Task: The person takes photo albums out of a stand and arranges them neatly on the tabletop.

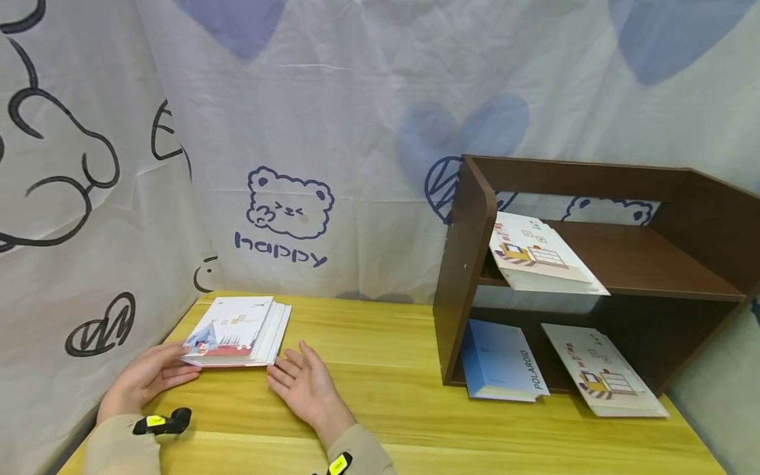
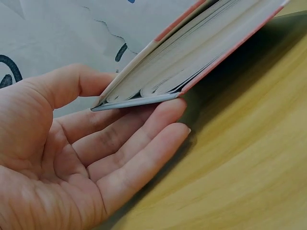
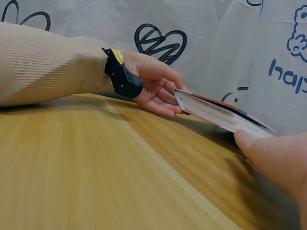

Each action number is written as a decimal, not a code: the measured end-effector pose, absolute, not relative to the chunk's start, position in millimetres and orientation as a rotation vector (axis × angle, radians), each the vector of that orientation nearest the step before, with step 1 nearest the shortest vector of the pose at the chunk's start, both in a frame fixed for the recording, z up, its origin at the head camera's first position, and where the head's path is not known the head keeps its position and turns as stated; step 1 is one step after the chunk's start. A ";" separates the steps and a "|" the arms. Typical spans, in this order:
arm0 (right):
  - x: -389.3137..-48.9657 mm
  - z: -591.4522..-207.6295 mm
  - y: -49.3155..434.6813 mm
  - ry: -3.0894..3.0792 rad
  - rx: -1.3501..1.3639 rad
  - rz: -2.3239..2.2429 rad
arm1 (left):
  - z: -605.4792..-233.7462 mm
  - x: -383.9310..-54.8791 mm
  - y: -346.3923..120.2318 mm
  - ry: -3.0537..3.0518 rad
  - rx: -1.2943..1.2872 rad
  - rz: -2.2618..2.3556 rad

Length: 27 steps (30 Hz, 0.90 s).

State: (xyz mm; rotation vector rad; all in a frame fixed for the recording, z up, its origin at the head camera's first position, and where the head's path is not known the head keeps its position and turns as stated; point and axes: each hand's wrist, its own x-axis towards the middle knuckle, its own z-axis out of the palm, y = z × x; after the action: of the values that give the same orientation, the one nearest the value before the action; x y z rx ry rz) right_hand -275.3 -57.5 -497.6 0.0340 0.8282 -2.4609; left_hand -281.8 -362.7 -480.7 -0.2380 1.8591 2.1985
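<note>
A white book (image 1: 237, 320) with a blue tent picture on its cover is at the left of the table, its page edges showing along the right side. My left hand (image 1: 148, 376) holds it at the spine (image 2: 139, 101), thumb on the upper cover and fingers beneath. The left wrist view shows this side raised off the wood, with a shadow below. My right hand (image 1: 309, 389) is palm up at the book's near right corner, fingers loosely extended. In the right wrist view its thumb (image 3: 247, 143) meets the book's edge; its other fingers are hidden there.
A brown two-level shelf (image 1: 469, 264) stands at the right. A pale illustrated book (image 1: 534, 254) overhangs its upper board. Below are a blue POLAROID book (image 1: 505, 359) and another pale book (image 1: 605, 369), both jutting forward. Printed cloth (image 1: 368, 198) hangs behind the wooden table (image 1: 380, 349).
</note>
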 end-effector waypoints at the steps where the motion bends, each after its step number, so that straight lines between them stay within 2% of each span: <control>1: -275.2 -497.8 -57.9 0.830 0.027 -2.455 | -480.9 -281.5 -363.1 1.865 -0.253 2.200; 27: -275.2 -504.8 -56.8 0.803 -0.016 -2.392 | -477.3 -278.3 -368.7 1.927 -0.368 2.142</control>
State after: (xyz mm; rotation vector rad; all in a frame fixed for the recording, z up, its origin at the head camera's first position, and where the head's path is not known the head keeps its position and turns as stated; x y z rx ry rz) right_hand -275.2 -56.8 -504.8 -0.0156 0.8034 -2.3923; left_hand -278.3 -368.7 -477.3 -0.3682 1.9269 2.1417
